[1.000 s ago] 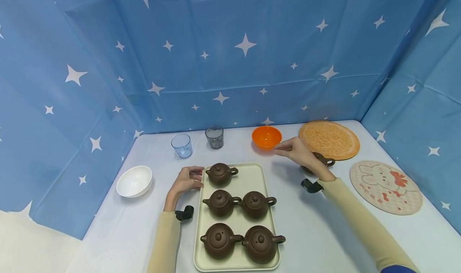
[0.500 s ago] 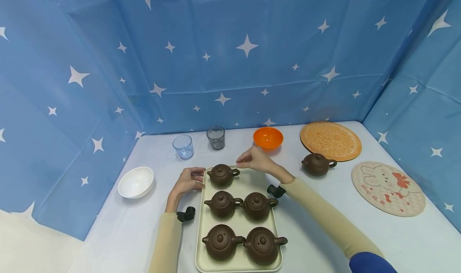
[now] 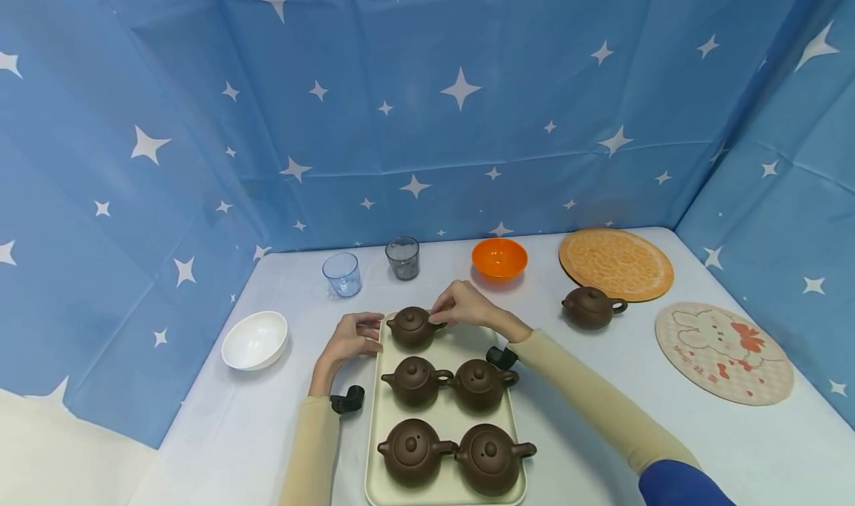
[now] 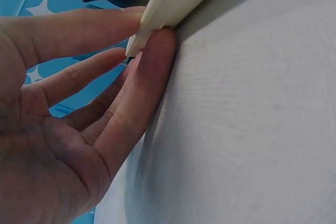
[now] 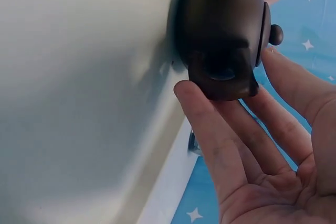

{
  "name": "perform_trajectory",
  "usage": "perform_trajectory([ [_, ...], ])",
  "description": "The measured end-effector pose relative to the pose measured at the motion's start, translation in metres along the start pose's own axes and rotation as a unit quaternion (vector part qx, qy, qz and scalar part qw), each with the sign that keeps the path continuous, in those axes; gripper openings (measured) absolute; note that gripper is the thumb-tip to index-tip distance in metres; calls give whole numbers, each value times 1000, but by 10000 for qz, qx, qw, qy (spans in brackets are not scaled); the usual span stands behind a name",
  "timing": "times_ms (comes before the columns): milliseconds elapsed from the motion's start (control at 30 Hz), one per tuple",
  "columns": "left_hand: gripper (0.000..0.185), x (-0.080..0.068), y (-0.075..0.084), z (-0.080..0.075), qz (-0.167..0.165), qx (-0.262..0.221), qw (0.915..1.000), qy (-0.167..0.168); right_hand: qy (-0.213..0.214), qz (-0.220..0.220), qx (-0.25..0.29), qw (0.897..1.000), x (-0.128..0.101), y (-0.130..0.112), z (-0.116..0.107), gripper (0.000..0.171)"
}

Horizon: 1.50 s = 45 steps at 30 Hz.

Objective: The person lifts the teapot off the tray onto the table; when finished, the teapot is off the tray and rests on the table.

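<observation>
Right hand [image 3: 467, 303] at the handle end of the far teapot [image 3: 410, 326], its digits spread to either side of the handle [image 5: 224, 88]. Cannot tell whether they pinch it or only flank it. Pot stands upright at the far left of the cream tray [image 3: 446, 411], to the left of the right hand. Long axis runs left to right: spout [image 3: 390, 325] left, handle right. Right hand is the nearer to the handle; left hand [image 3: 349, 339] is nearer the spout, fingers fairly straight and apart, tips touching the tray's left edge.

Near side likely the tighter one: left middle teapot [image 3: 415, 381] sits just below the far pot, right middle teapot [image 3: 481, 383] beside that. Two larger pots [image 3: 413, 452] [image 3: 490, 459] nearest the person. Beyond the tray: blue glass [image 3: 343, 275], grey glass [image 3: 404, 259], orange bowl [image 3: 499, 260], all apart from the pot. Off-tray teapot [image 3: 591, 309] well to the right.
</observation>
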<state>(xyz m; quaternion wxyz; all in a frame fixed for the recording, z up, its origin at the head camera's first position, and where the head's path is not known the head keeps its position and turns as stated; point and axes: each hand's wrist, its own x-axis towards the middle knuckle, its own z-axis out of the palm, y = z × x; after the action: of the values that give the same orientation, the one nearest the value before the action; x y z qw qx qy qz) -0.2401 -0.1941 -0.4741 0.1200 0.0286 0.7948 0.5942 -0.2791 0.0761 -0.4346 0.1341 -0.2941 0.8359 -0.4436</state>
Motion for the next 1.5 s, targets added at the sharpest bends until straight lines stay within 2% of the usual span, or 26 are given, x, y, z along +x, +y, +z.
perform_trajectory([
  [133,63,0,0,1,45,43,10000,9,-11,156,-23,9999,1,3,2,13],
  [400,64,-2,1,0,119,6,9999,-73,-31,82,-156,9998,2,4,2,12],
  [633,63,-2,2,1,127,30,9999,-63,26,236,-381,9990,4,3,2,9],
  [1067,63,-1,-2,0,46,-50,10000,10,86,-40,-456,9989,4,5,2,8],
  [1267,64,-1,-2,1,46,-64,10000,4,-114,3,-20,9999,1,3,-8,9],
  [1400,64,-2,-1,0,49,-125,9999,-58,-328,30,393,9987,-4,0,-23,11],
  [1500,64,-6,7,0,28,-210,9997,-156,-314,132,617,9975,-11,1,-36,12],
])
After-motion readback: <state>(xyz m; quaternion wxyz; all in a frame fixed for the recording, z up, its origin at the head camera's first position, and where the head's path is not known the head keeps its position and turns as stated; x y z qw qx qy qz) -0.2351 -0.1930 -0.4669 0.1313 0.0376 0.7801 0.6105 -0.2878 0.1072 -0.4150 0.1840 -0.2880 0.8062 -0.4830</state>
